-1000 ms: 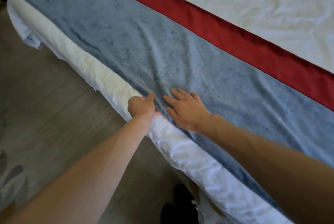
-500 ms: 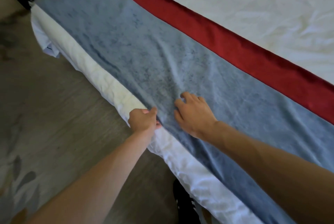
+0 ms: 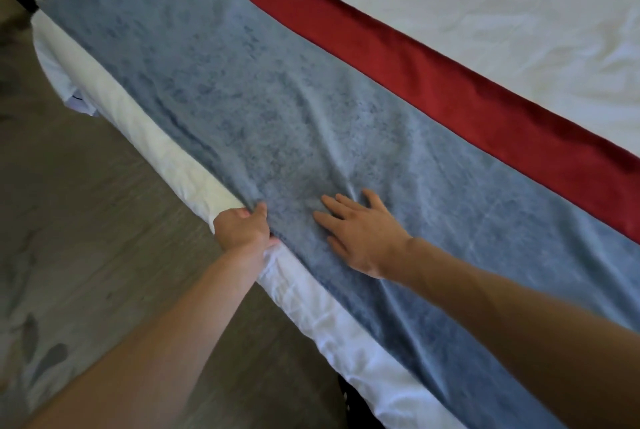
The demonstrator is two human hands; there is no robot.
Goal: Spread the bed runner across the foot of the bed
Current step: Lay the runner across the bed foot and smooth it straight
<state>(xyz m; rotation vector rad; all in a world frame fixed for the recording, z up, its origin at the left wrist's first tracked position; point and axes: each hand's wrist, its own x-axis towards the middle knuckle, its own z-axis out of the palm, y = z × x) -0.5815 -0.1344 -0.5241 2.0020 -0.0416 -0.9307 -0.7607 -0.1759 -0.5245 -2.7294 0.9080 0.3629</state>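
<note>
Since half a second ago the right hand (image 3: 360, 234) has flattened, fingers now spread, palm pressing the runner (image 3: 311, 99); the left hand (image 3: 242, 227) still pinches the runner's near edge, thumb on top, fingers curled under. From the head view, the runner lies lengthwise across the foot of the bed (image 3: 485, 13), reaching the far-left corner. Mostly done, I judge: creases fan out around the hands and along the near edge, so smoothing remains; its right end is out of view.

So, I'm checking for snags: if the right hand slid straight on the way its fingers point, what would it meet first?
Only bed runner: the right hand would likely meet the shallow creases just ahead.
</note>
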